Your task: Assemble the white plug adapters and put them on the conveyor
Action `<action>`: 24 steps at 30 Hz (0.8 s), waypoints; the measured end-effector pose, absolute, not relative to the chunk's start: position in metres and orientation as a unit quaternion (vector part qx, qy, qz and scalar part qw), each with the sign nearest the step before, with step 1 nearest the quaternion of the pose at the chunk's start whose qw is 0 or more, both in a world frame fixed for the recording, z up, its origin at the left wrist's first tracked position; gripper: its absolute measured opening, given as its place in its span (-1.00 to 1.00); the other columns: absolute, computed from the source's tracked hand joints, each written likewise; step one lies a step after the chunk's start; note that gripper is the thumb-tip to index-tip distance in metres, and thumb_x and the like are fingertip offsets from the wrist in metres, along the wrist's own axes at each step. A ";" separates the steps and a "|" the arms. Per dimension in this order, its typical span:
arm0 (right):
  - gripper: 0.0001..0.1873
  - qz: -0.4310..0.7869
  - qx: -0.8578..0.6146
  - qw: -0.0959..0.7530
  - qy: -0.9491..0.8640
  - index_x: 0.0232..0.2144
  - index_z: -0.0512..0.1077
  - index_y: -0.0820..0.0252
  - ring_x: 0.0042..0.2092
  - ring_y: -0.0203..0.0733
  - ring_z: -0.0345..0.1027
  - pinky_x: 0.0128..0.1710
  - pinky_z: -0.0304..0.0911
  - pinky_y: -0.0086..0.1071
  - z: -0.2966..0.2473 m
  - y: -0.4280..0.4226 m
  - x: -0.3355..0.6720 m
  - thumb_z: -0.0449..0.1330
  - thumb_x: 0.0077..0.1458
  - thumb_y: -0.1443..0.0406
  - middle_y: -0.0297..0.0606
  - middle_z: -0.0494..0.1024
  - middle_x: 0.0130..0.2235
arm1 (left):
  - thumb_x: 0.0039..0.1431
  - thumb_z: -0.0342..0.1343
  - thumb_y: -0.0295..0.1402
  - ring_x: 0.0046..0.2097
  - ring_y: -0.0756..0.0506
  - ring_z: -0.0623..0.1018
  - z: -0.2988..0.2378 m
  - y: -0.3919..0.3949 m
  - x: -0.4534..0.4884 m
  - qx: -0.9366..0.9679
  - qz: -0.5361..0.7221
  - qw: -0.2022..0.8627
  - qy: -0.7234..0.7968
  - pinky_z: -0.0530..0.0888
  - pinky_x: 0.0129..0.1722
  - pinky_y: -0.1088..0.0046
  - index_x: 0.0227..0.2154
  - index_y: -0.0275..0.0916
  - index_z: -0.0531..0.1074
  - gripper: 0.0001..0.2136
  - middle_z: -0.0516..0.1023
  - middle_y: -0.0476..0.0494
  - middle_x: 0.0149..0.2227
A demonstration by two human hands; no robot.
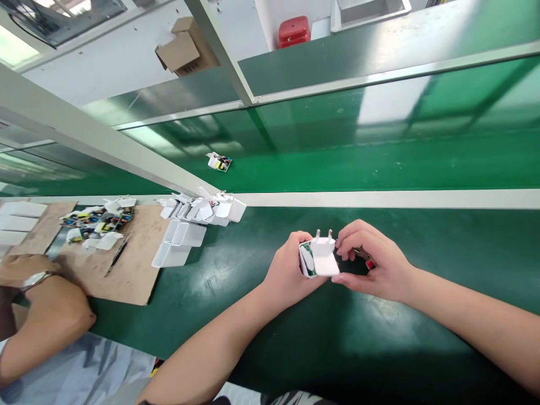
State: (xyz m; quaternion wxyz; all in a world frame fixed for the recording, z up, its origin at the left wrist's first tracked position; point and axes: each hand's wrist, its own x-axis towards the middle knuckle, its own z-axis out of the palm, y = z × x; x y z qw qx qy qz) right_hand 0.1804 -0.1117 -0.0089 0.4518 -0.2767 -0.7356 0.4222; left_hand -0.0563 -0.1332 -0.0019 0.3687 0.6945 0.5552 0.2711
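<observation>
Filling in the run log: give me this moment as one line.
left hand: holds case, open | right hand: at lid edge | lid: pins up | red item: at right hand, partly hidden

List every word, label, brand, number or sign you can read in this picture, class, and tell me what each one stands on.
No text can be read anywhere.
Cardboard box: dark marks, perhaps print, low on its side; too small and blurred to read.
White plug casing in the left hand: no lettering shows.
Heaped circuit boards: too small to make out any markings.
</observation>
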 end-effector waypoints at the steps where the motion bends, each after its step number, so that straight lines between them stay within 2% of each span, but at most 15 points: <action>1: -0.63 0.399 -0.267 0.450 -0.753 0.02 0.46 0.07 -0.24 -0.22 0.46 -0.31 0.55 -0.33 -0.007 -0.112 0.181 0.46 0.23 0.27 -0.17 0.53 -0.06 | 0.09 0.47 -0.17 -0.29 -0.07 0.61 -0.001 -0.132 -0.056 0.677 0.275 0.378 0.568 0.47 -0.35 0.42 0.00 -0.11 0.27 -0.45 0.59 0.01 -0.21; 4: -0.51 0.330 -0.231 0.442 -0.802 0.24 0.43 0.10 -0.01 -0.08 0.58 -0.06 0.62 -0.22 -0.002 -0.114 0.180 0.38 0.31 0.35 -0.05 0.61 0.07 | 0.19 0.42 -0.16 -0.28 -0.07 0.59 0.002 -0.129 -0.055 0.643 0.286 0.416 0.576 0.47 -0.36 0.44 0.07 -0.13 0.25 -0.47 0.57 0.01 -0.22; 7: -0.34 0.279 -0.222 0.425 -0.832 0.41 0.33 0.09 0.15 -0.01 0.57 0.12 0.59 -0.12 -0.001 -0.116 0.178 0.31 0.34 0.44 0.03 0.58 0.23 | 0.25 0.37 -0.19 -0.23 -0.08 0.60 0.003 -0.128 -0.055 0.638 0.304 0.434 0.559 0.49 -0.32 0.42 0.12 -0.15 0.23 -0.48 0.56 -0.03 -0.17; 14: -0.22 0.236 -0.242 0.398 -0.853 0.53 0.19 0.02 0.20 0.04 0.55 0.14 0.58 -0.05 -0.007 -0.117 0.176 0.23 0.36 0.46 0.03 0.48 0.38 | 0.29 0.33 -0.21 -0.16 -0.12 0.62 0.000 -0.128 -0.054 0.636 0.301 0.449 0.551 0.54 -0.23 0.35 0.18 -0.16 0.23 -0.48 0.57 -0.10 -0.09; 24: -0.38 0.231 -0.229 0.426 -0.844 0.38 0.40 0.04 -0.03 -0.08 0.65 -0.06 0.63 -0.16 -0.004 -0.117 0.173 0.19 0.35 0.49 -0.01 0.64 0.22 | 0.29 0.32 -0.20 -0.14 -0.17 0.65 -0.002 -0.127 -0.054 0.657 0.291 0.429 0.547 0.53 -0.26 0.31 0.17 -0.15 0.24 -0.50 0.59 -0.08 -0.13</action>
